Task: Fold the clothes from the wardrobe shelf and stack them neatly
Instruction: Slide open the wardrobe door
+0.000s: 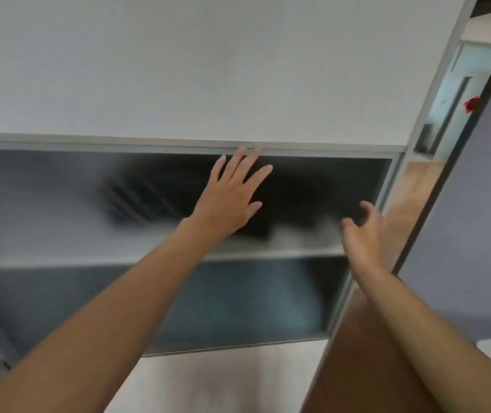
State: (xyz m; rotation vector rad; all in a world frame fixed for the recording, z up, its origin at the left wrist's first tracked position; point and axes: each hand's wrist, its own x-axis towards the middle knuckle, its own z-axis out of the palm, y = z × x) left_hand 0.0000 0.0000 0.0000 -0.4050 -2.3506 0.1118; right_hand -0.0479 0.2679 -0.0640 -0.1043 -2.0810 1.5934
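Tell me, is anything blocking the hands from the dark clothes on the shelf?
Nothing visible does. The wardrobe stands open, and the left hand and right hand reach empty toward the blurred dark clothes on the shelf.

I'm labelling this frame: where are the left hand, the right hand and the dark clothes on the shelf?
left hand (231, 201), head view, back of the hand.
right hand (365, 236), head view, back of the hand.
dark clothes (298, 195), head view, middle of the blurred dark mass.

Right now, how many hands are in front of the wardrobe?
2. The left hand, fingers spread, is before the upper compartment, above the wardrobe shelf. The right hand, loosely curled and holding nothing, is further right, near the side frame.
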